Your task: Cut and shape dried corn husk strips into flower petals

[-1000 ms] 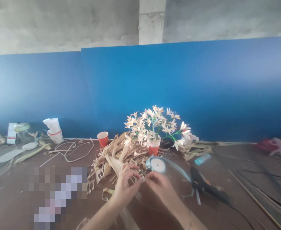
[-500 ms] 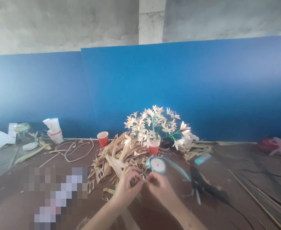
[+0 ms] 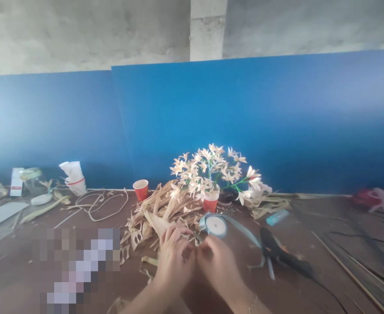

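My left hand (image 3: 175, 257) and my right hand (image 3: 217, 261) meet low in the middle, above the brown table. Both are closed, with thumbs and fingers pinched together. What lies between the fingertips is too small and hidden to name. Just beyond the fingers lies a roll of light blue ribbon (image 3: 216, 225), its loose end trailing right. A heap of dried corn husks (image 3: 156, 205) spreads behind my left hand. Behind the roll, a red paper cup (image 3: 210, 206) holds a bunch of cream-coloured flowers (image 3: 208, 170) on green stems.
A black glue gun (image 3: 282, 255) with a cord lies right of my hands, near a light blue packet (image 3: 277, 217). Thin rods (image 3: 352, 270) lie farther right. At the back left stand another red cup (image 3: 141, 190), a looped white cord (image 3: 102, 205) and a white cup (image 3: 76, 185).
My hands have come closer together, and my left hand has turned so its back shows more. The white sheet at the far left has dropped lower and lies flat.
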{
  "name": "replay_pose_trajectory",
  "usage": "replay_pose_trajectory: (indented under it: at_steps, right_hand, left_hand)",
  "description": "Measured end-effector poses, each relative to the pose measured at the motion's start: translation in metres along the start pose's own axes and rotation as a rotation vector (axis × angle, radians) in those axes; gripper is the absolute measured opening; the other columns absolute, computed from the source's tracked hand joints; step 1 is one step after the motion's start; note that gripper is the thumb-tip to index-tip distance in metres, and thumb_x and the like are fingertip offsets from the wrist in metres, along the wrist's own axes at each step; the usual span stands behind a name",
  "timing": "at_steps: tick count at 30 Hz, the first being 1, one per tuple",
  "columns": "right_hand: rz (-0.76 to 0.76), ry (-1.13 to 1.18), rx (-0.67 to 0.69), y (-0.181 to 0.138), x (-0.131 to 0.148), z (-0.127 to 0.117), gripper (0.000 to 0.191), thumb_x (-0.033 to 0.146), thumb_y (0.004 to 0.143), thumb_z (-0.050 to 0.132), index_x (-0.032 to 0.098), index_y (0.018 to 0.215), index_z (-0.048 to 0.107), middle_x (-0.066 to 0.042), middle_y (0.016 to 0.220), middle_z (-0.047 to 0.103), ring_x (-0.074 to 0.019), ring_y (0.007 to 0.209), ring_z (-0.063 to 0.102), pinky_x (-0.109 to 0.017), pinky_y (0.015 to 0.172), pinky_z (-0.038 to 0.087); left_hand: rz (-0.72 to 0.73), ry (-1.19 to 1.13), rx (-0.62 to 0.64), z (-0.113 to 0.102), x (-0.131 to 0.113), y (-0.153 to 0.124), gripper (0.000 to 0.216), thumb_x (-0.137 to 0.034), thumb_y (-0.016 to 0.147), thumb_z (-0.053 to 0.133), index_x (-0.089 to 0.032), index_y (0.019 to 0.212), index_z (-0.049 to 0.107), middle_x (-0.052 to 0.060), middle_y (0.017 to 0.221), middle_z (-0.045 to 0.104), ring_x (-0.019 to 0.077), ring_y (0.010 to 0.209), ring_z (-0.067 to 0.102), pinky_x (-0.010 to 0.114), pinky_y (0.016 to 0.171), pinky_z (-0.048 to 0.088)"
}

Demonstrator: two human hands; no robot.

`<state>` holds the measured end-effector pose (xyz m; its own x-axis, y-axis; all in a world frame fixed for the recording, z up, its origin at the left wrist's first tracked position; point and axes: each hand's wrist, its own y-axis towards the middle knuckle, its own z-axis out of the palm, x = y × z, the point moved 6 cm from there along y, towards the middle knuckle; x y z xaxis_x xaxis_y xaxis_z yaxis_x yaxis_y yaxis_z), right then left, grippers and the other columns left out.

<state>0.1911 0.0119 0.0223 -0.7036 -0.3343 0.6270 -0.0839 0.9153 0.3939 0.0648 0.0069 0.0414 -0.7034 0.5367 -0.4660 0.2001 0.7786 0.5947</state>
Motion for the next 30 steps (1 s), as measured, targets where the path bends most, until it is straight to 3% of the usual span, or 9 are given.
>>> replay_pose_trajectory:
  at_steps: [10,17,22,30]
  right_hand:
    - [-0.017,-0.229,-0.188,-0.002,-0.009,-0.007,0.012,0.015,0.072,0.051,0.022,0.064,0.046,-0.001,0.064,0.054,-0.0178,0.065,0.054,-0.026,0.059,0.039]
    - [-0.117,0.109,-0.005,0.003,-0.005,-0.003,0.009,0.016,0.081,0.048,0.020,0.085,0.054,-0.005,0.085,0.058,-0.0188,0.082,0.055,-0.028,0.074,0.043]
    - [-0.152,0.068,0.056,0.001,-0.002,0.003,0.012,0.011,0.081,0.045,0.020,0.076,0.053,-0.003,0.080,0.056,-0.0184,0.079,0.054,-0.028,0.071,0.042]
    - [-0.135,-0.057,0.025,-0.001,0.003,0.005,0.014,0.009,0.077,0.049,0.019,0.069,0.051,-0.002,0.073,0.055,-0.0174,0.073,0.053,-0.028,0.066,0.039]
  left_hand:
    - [-0.094,0.090,-0.062,-0.002,0.008,0.000,0.016,-0.012,0.070,0.057,-0.021,0.056,0.056,0.005,0.100,0.064,0.0277,0.100,0.052,0.047,0.084,0.038]
    - [-0.084,0.006,0.037,0.005,0.012,0.002,0.015,-0.014,0.075,0.054,-0.021,0.063,0.060,0.006,0.099,0.063,0.0271,0.101,0.052,0.047,0.085,0.040]
    - [-0.049,0.015,0.092,0.008,0.009,-0.001,0.016,-0.010,0.071,0.056,-0.023,0.075,0.064,0.006,0.100,0.062,0.0276,0.101,0.052,0.046,0.083,0.040]
    - [-0.054,0.098,0.039,0.003,-0.001,0.000,0.014,-0.011,0.070,0.057,-0.021,0.060,0.057,0.004,0.096,0.065,0.0260,0.097,0.053,0.044,0.081,0.038]
